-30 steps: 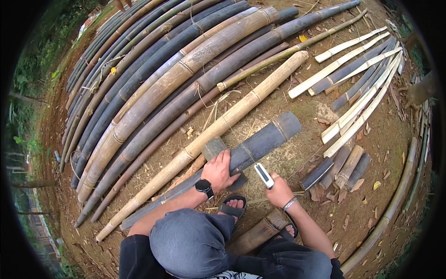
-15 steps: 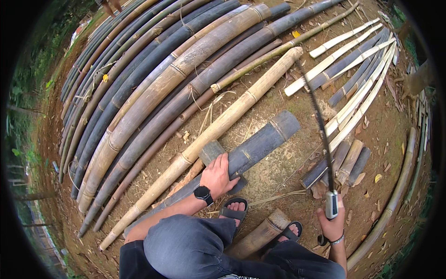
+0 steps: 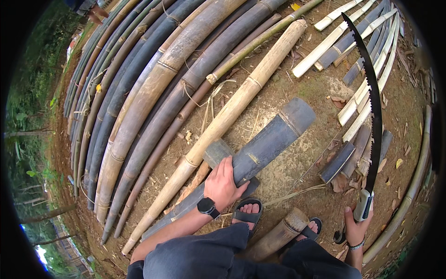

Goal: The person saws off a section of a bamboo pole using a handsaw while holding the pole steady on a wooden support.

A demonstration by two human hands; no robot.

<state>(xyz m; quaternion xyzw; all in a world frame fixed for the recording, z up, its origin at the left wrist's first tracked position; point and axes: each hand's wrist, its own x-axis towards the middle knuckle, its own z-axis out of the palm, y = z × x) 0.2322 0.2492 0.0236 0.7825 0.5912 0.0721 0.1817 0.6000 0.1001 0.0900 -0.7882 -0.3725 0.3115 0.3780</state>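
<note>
My left hand (image 3: 224,185) presses down on a thick dark bamboo pole (image 3: 269,145), fingers wrapped over its top and thumb along its near side. The pole slants from lower left to upper right, lying across a shorter dark bamboo piece (image 3: 217,152). Its far end, past a node ring, stays in one piece. My right hand (image 3: 357,228) grips a pruning saw (image 3: 374,111) by its pale handle. The curved, toothed black blade points up and away, apart from the pole. Beneath my legs lies a brown bamboo section (image 3: 278,232), between my sandalled feet.
Long bamboo poles (image 3: 153,88) lie side by side at the left, with a pale pole (image 3: 237,97) nearest. Split pale strips (image 3: 325,46) fan out at upper right. Short bamboo offcuts (image 3: 338,162) sit right of the pole. Another person's limbs (image 3: 95,13) show at upper left.
The saw has swung right, and its blade now shows broadside instead of nearly edge-on. My left hand keeps its hold on the pole. The whole view has shifted slightly.
</note>
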